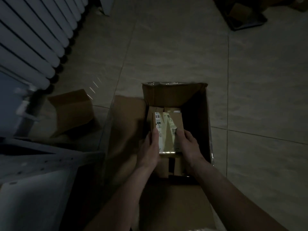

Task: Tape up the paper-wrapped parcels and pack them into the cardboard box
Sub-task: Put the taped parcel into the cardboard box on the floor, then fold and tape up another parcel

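A large open cardboard box (168, 95) stands on the tiled floor in dim light, flaps spread. Inside its opening I hold a small brown parcel (167, 132) with white barcode labels and glossy tape on top. My left hand (150, 147) grips its left side, thumb on the top face. My right hand (188, 144) grips its right side in the same way. Under the parcel more brown cardboard pieces (164, 167) lie in the box; the right part of the inside is in deep shadow.
A white radiator (33, 39) runs along the left. Beside the big box lies a smaller open carton (71, 110). Pale metal shelving (33, 172) fills the lower left. A dark tray with cardboard (241, 15) sits at the far right.
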